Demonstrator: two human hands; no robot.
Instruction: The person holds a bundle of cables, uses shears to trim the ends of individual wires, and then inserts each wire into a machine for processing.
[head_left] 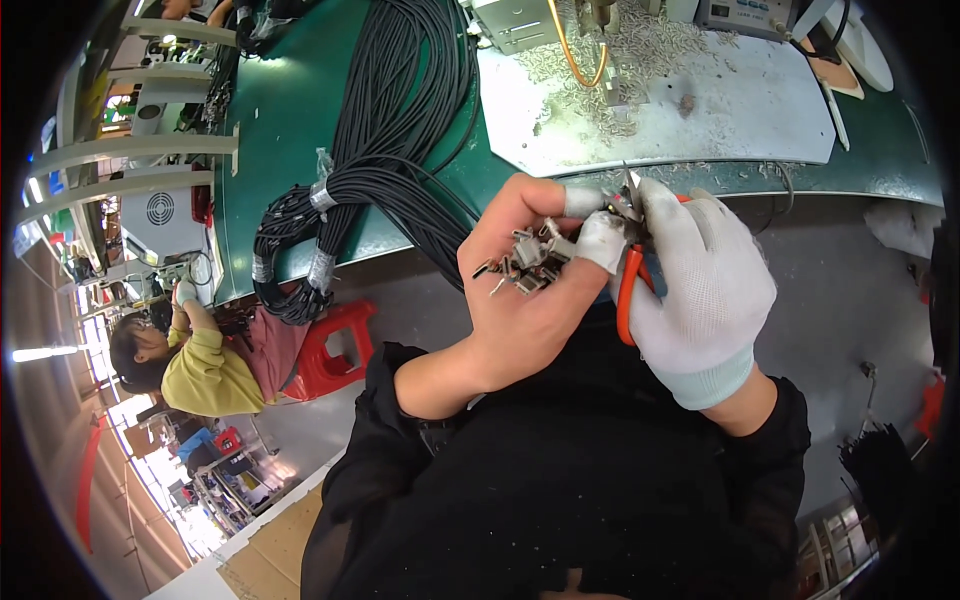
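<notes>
My left hand (pixel 525 310) is bare except for white coverings on the thumb and a fingertip. Several small metal connectors (pixel 530 258) lie in its palm, and its thumb and finger pinch a small piece at the tool's jaws. In a white knitted glove, my right hand (pixel 705 290) grips pliers or cutters (pixel 632 290) with orange-red handles. The metal jaws point up and meet the left fingertips. Fingers hide what exactly sits between the jaws.
Ahead, a green bench (pixel 285 110) holds a bundle of black cables (pixel 400 110). A white board (pixel 730 110) is strewn with small metal bits, beneath a machine with an orange tube (pixel 600 75). To the left, a person in a yellow top (pixel 210 380) sits beside a red stool (pixel 345 345).
</notes>
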